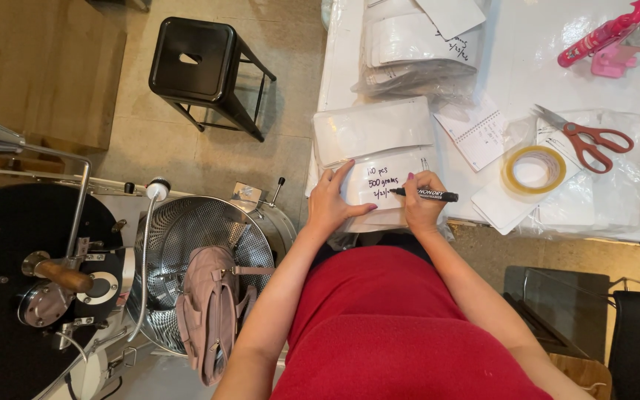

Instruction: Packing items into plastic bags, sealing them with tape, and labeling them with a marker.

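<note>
My right hand (422, 201) grips a black marker pen (430, 195), its tip resting on a white slip of paper (387, 178) that bears handwriting. This slip lies on a stack of white pouches in clear plastic (372, 130) at the near edge of the white table (512, 44). My left hand (331, 201) lies flat on the slip's left side, fingers spread, pinning it down.
Red-handled scissors (590, 141), a roll of tape (533, 169), a small notepad (479, 133) and a pink tool (605, 35) lie on the table to the right. More bagged pouches (416, 48) lie further back. A black stool (194, 59) and a metal drum holding a mauve bag (212, 311) stand left.
</note>
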